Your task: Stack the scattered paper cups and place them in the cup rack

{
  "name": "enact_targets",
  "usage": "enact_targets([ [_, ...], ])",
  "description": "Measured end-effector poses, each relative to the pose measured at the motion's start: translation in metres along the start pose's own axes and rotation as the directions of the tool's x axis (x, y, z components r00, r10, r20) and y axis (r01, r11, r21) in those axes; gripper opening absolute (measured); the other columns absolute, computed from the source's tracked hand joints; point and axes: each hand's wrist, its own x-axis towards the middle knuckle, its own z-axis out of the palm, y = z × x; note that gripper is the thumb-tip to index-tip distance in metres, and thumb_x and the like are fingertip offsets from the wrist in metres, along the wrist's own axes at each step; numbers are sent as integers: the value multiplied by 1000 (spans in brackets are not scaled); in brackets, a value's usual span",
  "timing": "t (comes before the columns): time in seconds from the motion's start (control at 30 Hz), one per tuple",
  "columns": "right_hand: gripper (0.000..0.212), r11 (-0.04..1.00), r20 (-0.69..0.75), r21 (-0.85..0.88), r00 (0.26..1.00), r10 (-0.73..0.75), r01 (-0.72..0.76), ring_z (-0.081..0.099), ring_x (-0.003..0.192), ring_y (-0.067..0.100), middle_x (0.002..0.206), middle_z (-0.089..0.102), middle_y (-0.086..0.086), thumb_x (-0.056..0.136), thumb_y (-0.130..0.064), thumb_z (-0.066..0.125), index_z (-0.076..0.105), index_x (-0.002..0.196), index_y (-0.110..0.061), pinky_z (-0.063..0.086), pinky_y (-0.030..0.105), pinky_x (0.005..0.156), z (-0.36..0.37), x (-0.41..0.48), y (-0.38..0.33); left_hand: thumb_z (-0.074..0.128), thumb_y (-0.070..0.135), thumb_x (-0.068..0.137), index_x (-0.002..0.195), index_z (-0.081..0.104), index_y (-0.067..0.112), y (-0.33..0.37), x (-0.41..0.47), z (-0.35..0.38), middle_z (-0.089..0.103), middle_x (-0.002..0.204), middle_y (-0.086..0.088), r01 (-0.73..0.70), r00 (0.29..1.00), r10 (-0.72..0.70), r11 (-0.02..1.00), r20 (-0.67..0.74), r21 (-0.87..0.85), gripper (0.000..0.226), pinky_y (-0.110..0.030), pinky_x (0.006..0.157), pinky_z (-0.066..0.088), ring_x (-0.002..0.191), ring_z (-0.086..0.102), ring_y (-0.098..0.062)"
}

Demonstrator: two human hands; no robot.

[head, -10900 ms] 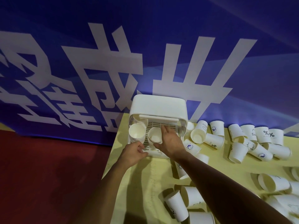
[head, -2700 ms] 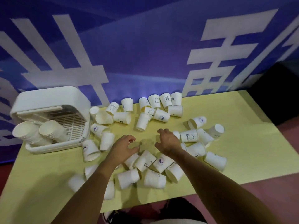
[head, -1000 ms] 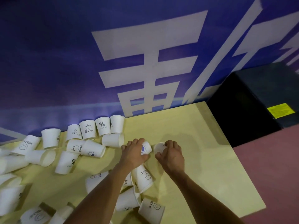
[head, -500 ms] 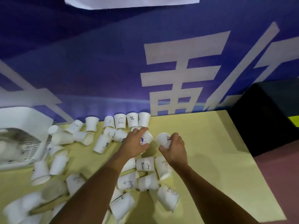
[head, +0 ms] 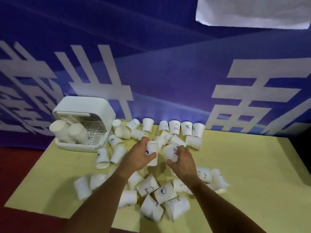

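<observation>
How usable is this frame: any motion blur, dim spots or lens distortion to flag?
Head view: dim overall; motion blur smears the loose cups near the front table edge, while the printed cups by the banner read clearly; a bright patch lights the banner behind them; the wide lens skews the lettering.
</observation>
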Motion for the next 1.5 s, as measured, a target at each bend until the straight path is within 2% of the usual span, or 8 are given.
enact_targets([
  [0.3,43,999,-16,-14,999,48,-49,57,89,24,94,46,-6,73,-43,68,37,96,-25,41,32,64,88,-20,-130,72,31,82,143,35,23,-119,-18,-118,53,131,-8,21,1000,-22,998,-15,-64,72,-40,98,46,117,55,-27],
  [0.43,45,1000,29,-3,999,22,-22,53,77,22,96,54,-4,73,-41,68,34,98,-25,39,30,62,112,-16,-169,71,29,80,144,39,30,-154,-29,-150,51,129,-6,28,998,-33,996,-62,-89,71,-33,100,43,117,53,-24],
  [0.67,73,993,170,14,979,-115,114,58,110,27,125,52,4,73,-36,75,38,133,-17,52,38,85,149,12,-222,74,24,77,130,46,25,-193,-47,-191,55,124,-4,123,973,-148,982,-179,-143,61,-35,96,46,114,54,-22],
  [0.97,70,983,259,1,949,-178,184,50,116,26,124,50,6,74,-31,76,44,135,-13,45,33,92,202,38,-274,77,30,78,112,36,30,-257,-44,-227,59,109,0,271,935,-305,944,-181,-190,53,-27,74,45,94,58,-17],
  [1.13,77,984,210,5,962,-176,179,48,116,25,128,44,5,73,-25,76,41,141,-13,40,27,95,225,58,-311,76,36,77,105,35,20,-298,-16,-257,62,102,-3,293,948,-309,942,-78,-162,52,-31,66,48,88,62,-20],
  [1.33,68,977,72,138,982,-173,162,53,112,18,126,52,-1,71,-27,81,47,131,-26,48,34,93,244,77,-363,78,42,73,98,41,19,-347,12,-287,64,86,3,287,946,-253,944,202,-164,50,-22,57,42,66,59,-8],
  [1.4,66,968,28,188,984,-173,165,55,110,12,122,59,-9,72,-29,81,48,128,-34,50,33,90,250,81,-374,79,36,74,106,46,21,-360,21,-292,65,101,2,305,918,-240,936,316,-177,48,-16,56,45,70,62,-6],
  [1.5,64,951,21,273,988,-155,143,58,108,6,118,61,-19,72,-27,81,47,124,-42,51,28,88,258,86,-384,77,31,76,132,44,26,-372,32,-295,58,128,4,302,871,-207,941,446,-153,65,-19,74,49,97,61,-9],
])
